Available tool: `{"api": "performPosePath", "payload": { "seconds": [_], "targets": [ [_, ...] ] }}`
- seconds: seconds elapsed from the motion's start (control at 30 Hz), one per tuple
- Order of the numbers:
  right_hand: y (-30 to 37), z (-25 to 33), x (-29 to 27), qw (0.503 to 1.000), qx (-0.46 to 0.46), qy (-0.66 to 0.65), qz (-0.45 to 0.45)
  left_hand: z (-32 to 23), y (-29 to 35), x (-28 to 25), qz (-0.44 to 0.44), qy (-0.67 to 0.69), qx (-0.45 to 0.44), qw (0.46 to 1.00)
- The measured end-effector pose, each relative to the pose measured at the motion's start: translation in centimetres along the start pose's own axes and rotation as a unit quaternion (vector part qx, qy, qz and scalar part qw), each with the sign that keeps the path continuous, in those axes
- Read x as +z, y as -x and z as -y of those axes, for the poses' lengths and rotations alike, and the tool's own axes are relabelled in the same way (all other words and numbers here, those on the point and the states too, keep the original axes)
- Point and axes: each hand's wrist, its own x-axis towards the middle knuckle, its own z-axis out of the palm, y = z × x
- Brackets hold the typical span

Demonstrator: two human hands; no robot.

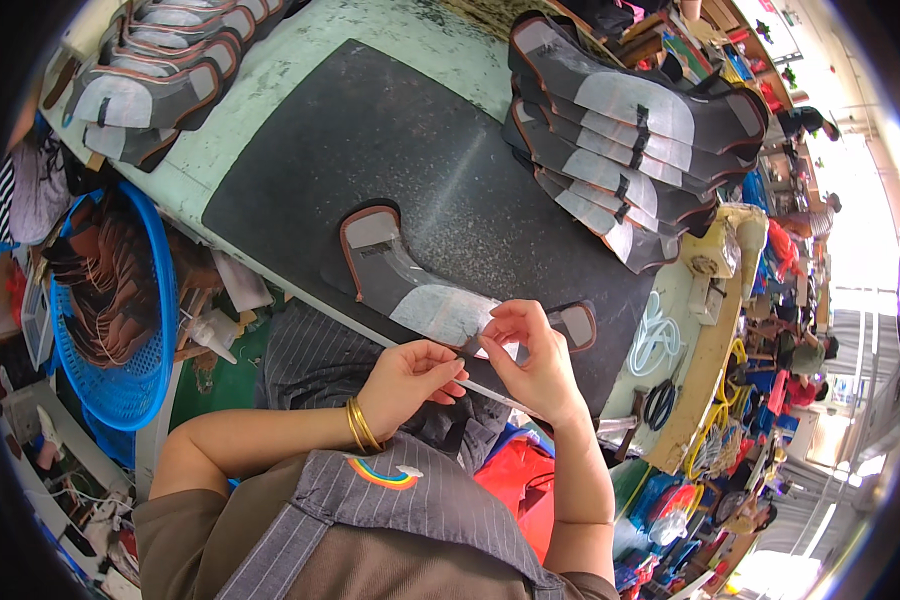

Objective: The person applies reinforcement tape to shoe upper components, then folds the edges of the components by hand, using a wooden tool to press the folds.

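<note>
The thumb and fingertips of my left hand [407, 380] and my right hand [532, 360] press together at the shoe piece's [435, 312] near edge, on the black mat [320, 130]; what they pinch, I can't tell. A blue basket [171, 300] holds brown pieces [110, 285].

1 cut piece [432, 310] lies on the mat [370, 140]. Behind it sit the left stack [170, 65] and the right stack [625, 110].
</note>
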Motion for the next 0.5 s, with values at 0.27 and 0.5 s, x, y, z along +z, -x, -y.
{"api": "performPosePath", "payload": {
  "seconds": [0.27,0.5],
  "targets": [
    [-1.4,-1.2,0.1,0.997,-0.067,0.026,0.019,-0.4,-0.3,1.0,-0.065,0.01,-0.012,0.998],
    [-1.1,-2.1,0.2,0.996,-0.084,-0.018,0.01,-1.2,0.7,1.7,-0.078,0.02,-0.041,0.996]
  ]
}}
